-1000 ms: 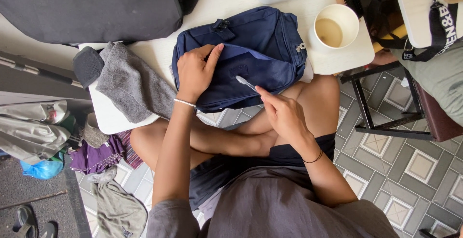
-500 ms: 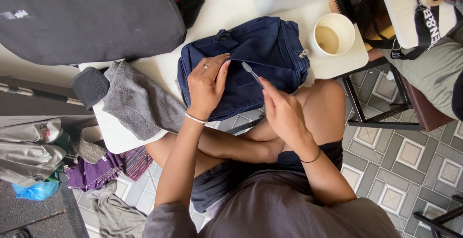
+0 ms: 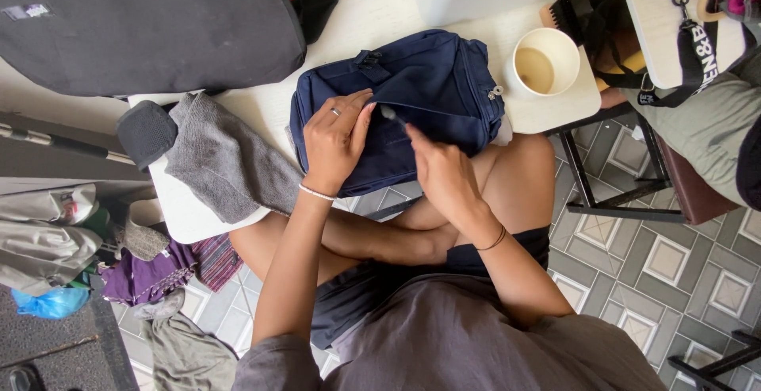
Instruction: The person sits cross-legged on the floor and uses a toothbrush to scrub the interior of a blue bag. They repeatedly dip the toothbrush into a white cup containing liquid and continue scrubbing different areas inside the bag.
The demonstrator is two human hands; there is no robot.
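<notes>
You sit cross-legged at a low white table, and everything here is placed relative to the navy blue bag lying flat near the table's front edge, just above your knees. Up and to the left of the bag lies a large black soft case, covering the table's far left corner. Left of the bag, a grey towel drapes over the table edge, touching the bag's left side. Right of the bag, just beside its zipper corner, stands a white paper cup with a little brown liquid in it. On the floor well down and to the left of the bag is a heap of clothes. Your left hand rests flat on the bag's front panel, fingers spread and relaxed, pressing the fabric down rather than gripping it. Your right hand is over the bag's lower right, its fingers pinched around a small slender tool whose pale tip touches the bag's fabric just beside your left fingertips. What kind of tool it is cannot be made out.
</notes>
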